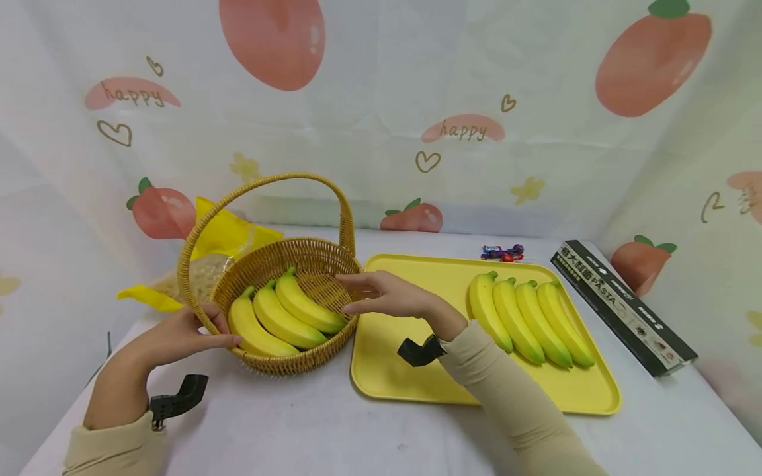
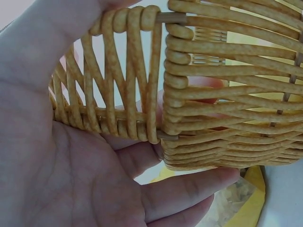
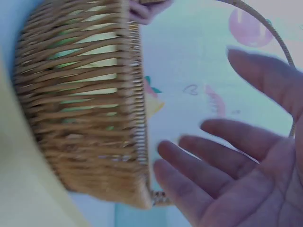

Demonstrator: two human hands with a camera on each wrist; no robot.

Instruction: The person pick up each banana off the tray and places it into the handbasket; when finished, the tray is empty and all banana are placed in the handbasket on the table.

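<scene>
A round woven wicker basket (image 1: 286,367) with a tall arched handle stands at the left, and several yellow bananas (image 1: 290,317) lie inside it. My left hand (image 1: 178,337) grips the basket at the foot of its handle; in the left wrist view the thumb is on one side of the weave and the fingers (image 2: 189,189) run behind it. Over the basket's right rim hovers my right hand (image 1: 389,295), its fingers spread and holding nothing. In the right wrist view a gap shows between those fingers (image 3: 203,161) and the wicker wall.
A yellow tray (image 1: 411,377) right of the basket bears several more bananas (image 1: 526,320) in a row. Wrapped candies (image 1: 503,252) lie behind it, and a long black box (image 1: 622,307) lies at its right. Behind the basket leans a yellow bag (image 1: 229,231).
</scene>
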